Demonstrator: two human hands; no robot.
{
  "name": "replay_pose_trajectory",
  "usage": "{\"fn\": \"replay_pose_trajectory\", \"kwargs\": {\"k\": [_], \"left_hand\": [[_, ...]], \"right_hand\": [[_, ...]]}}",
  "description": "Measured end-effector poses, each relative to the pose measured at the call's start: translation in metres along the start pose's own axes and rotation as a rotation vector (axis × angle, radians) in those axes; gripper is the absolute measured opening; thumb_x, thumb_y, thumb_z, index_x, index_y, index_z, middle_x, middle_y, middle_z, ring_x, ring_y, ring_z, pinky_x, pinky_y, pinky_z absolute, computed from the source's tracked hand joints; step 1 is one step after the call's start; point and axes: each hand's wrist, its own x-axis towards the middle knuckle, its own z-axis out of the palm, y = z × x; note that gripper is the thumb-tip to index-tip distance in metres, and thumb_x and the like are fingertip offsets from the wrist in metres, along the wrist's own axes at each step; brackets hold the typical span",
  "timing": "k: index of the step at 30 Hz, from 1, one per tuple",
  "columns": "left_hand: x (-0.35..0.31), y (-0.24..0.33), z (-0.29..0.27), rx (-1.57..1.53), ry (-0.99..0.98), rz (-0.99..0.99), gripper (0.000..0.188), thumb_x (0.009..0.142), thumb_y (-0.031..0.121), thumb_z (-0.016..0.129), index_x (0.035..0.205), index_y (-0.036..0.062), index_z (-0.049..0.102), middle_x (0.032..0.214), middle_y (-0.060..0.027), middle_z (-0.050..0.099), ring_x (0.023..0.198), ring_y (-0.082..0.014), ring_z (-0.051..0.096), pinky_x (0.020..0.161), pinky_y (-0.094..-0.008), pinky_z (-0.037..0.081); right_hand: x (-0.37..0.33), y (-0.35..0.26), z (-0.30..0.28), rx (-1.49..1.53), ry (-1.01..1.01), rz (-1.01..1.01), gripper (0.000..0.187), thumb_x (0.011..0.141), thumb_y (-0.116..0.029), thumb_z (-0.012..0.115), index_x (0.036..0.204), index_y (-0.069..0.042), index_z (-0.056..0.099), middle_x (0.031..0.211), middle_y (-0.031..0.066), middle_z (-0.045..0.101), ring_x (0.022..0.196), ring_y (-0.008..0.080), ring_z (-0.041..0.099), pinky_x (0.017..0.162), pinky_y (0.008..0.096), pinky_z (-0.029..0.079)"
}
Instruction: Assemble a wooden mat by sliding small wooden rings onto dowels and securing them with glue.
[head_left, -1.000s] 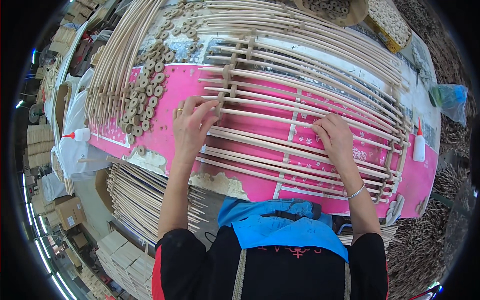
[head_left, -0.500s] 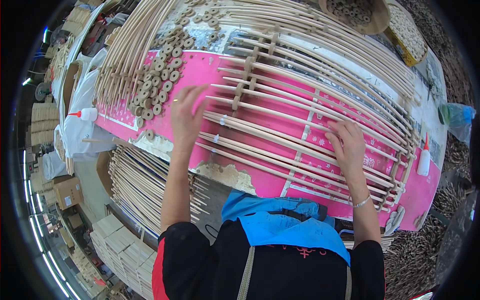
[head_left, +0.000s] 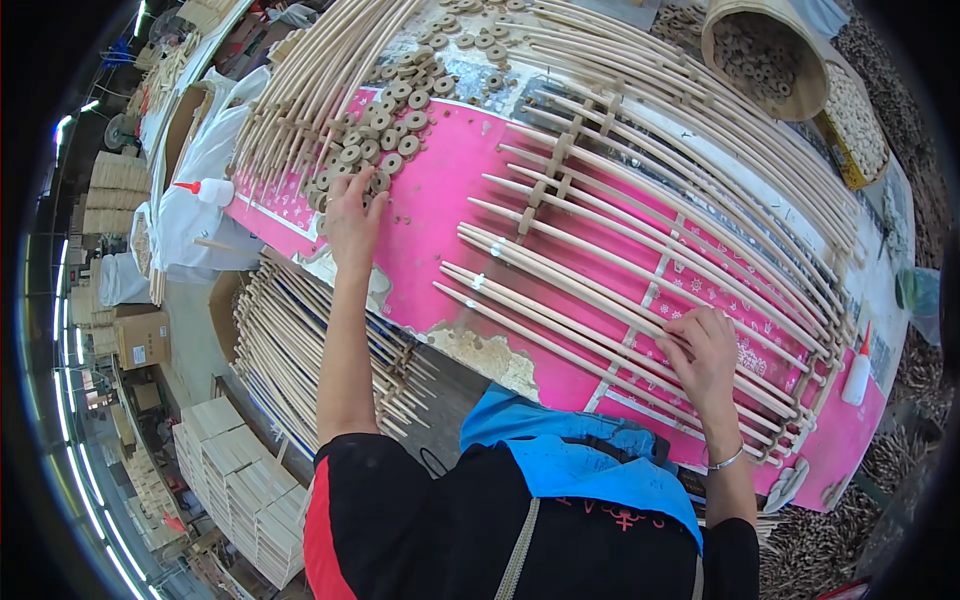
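My left hand [head_left: 352, 222] reaches the near edge of a pile of round wooden discs with centre holes [head_left: 398, 112]. Its thumb and fingers are apart, touching the discs; no disc is seen lifted. My right hand [head_left: 703, 352] is closed around a pale wooden rod [head_left: 620, 312] toward the right ends of the row. Several pointed rods lie side by side across the pink sheet [head_left: 430, 230]. White blobs [head_left: 477, 283] sit on the nearest rods close to their left tips. Farther back, wooden discs [head_left: 543, 185] are threaded on the rods. The right fingertips are partly hidden.
A bundle of rods with discs [head_left: 300, 110] lies at the far left. Glue bottles lie at left [head_left: 212, 191] and right [head_left: 857, 378]. A tub of discs [head_left: 765, 60] and a yellow box of white pieces [head_left: 850, 135] stand far right. More rods [head_left: 300, 340] are stacked below the table's left edge.
My left hand has moved away from the rod tips to the disc pile at the left. My right hand stays at the rods. The whole view has shifted a little.
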Motion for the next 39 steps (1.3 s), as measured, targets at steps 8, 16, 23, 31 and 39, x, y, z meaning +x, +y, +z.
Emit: {"fn": "replay_pose_trajectory", "kwargs": {"k": [8, 16, 23, 31, 39], "left_hand": [[0.0, 0.005, -0.001, -0.048, 0.013, 0.009, 0.037, 0.091, 0.019, 0.078, 0.125, 0.0079, 0.07, 0.113, -0.0104, 0.068, 0.101, -0.0288, 0.067, 0.09, -0.0412, 0.053], [-0.029, 0.046, -0.013, -0.982, -0.333, -0.352, 0.039, 0.097, 0.019, 0.078, 0.132, 0.0021, 0.069, 0.112, -0.0025, 0.074, 0.101, -0.0089, 0.066, 0.092, -0.0256, 0.05], [-0.045, 0.052, -0.009, -1.19, -0.532, -0.425, 0.027, 0.105, 0.023, 0.069, 0.123, 0.0029, 0.068, 0.103, -0.002, 0.072, 0.095, -0.0076, 0.065, 0.084, -0.0226, 0.051], [-0.047, 0.052, -0.005, -1.323, -0.565, -0.451, 0.029, 0.102, 0.02, 0.072, 0.124, 0.0022, 0.069, 0.102, -0.0024, 0.072, 0.093, -0.0087, 0.066, 0.081, -0.0226, 0.052], [-0.048, 0.05, -0.006, -1.312, -0.621, -0.436, 0.032, 0.099, 0.019, 0.075, 0.126, 0.0016, 0.07, 0.104, -0.0027, 0.074, 0.09, -0.0082, 0.065, 0.08, -0.0234, 0.052]], "right_hand": [[0.004, 0.0, 0.008, 0.039, 0.011, 0.016, 0.021, 0.08, -0.016, 0.083, 0.094, -0.007, 0.072, 0.09, 0.0077, 0.062, 0.089, 0.0277, 0.06, 0.078, 0.0408, 0.043], [-0.002, 0.001, 0.003, 0.206, 0.014, 0.118, 0.017, 0.083, -0.008, 0.082, 0.094, -0.003, 0.07, 0.09, 0.0096, 0.063, 0.084, 0.0262, 0.064, 0.073, 0.0391, 0.05], [-0.001, -0.005, -0.007, 0.346, 0.028, 0.182, 0.014, 0.087, -0.003, 0.08, 0.096, -0.001, 0.069, 0.091, 0.0087, 0.063, 0.077, 0.019, 0.067, 0.064, 0.0307, 0.053], [-0.001, -0.006, -0.015, 0.369, 0.011, 0.223, 0.013, 0.088, -0.001, 0.078, 0.097, 0.0, 0.069, 0.091, 0.0087, 0.063, 0.077, 0.0192, 0.066, 0.065, 0.0305, 0.052], [-0.001, -0.005, -0.021, 0.338, 0.02, 0.183, 0.012, 0.089, -0.001, 0.078, 0.098, 0.001, 0.07, 0.09, 0.0091, 0.063, 0.077, 0.0191, 0.066, 0.065, 0.0305, 0.052]]}}
